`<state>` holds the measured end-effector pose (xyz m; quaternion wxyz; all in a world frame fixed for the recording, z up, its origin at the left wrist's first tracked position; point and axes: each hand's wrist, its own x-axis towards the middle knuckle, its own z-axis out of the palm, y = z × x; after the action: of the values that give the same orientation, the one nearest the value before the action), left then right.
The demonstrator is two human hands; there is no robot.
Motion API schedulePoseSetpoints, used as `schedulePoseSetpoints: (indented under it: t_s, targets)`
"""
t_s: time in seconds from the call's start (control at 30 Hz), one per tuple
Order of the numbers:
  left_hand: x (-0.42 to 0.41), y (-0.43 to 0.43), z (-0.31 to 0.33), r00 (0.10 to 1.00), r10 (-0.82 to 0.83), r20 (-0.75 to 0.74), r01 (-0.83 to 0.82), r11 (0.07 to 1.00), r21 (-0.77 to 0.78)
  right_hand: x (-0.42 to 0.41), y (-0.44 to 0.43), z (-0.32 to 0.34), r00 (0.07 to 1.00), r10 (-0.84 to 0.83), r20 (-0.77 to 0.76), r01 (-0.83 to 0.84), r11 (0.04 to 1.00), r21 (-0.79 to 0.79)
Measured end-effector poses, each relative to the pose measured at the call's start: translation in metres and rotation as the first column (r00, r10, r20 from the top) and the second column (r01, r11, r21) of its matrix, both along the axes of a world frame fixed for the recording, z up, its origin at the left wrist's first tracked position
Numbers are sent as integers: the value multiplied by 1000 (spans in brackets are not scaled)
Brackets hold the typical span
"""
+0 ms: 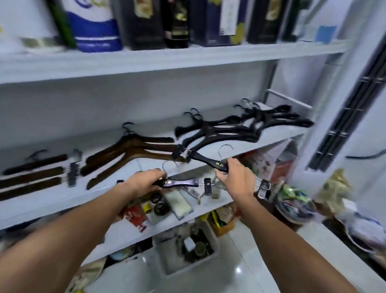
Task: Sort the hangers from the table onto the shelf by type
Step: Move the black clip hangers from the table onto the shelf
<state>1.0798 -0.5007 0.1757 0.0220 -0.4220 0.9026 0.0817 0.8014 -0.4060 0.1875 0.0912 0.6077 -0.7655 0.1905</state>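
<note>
Two black clip hangers with silver hooks are held over the front edge of the middle shelf (41, 206): the lower clip hanger (181, 182) is gripped at its left end by the left hand (145, 182), the upper clip hanger (209, 161) beside its hook by the right hand (236, 176). Three dark clip hangers (31, 172) are laid at the shelf's left end, then three brown wooden hangers (130, 152), then black hangers (221, 132) too blurred to count.

My left hand (142, 181) holds a black clip hanger with a metal hook (181, 182) at frame centre, just below and left of the black gold-lettered clip hanger (209, 162) in my right hand (235, 174). Behind them on the white middle shelf (52, 202), dark straight clip hangers (31, 172) lie left, brown wooden coat hangers (130, 152) centre, black plastic coat hangers (221, 130) right.
</note>
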Motion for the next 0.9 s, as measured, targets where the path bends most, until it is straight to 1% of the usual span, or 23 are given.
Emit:
schedulePoseSetpoints:
  t_s: [0.07, 0.13, 0.33, 0.5, 0.67, 0.8, 0.9]
  targets:
    - [29, 7, 2, 997, 74, 2, -74, 997, -15, 24, -14, 2, 994, 97, 47, -97, 995, -13]
    - [57, 17, 5, 989, 145, -5, -145, 989, -28, 49, -27, 4, 980, 190, 60, -189, 982, -18]
    - [129, 65, 3, 929, 369, 14, -367, 928, -66, 124, -44, -6, 914, 405, 19, -405, 914, -25]
    - [189, 114, -11, 859, 509, 45, -507, 860, -58, 186, -44, -13, 855, 513, 79, -513, 858, -32]
    - [247, 155, -17, 779, 626, 36, -624, 780, -52, 244, -42, -16, 802, 597, 21, -598, 802, 4]
    - [290, 177, -14, 735, 678, -9, -675, 731, -99, 297, -41, -15, 765, 644, -9, -643, 765, 10]
    - [325, 184, -11, 708, 706, -3, -703, 704, -103, 343, -40, -15, 730, 683, -10, -683, 730, 12]
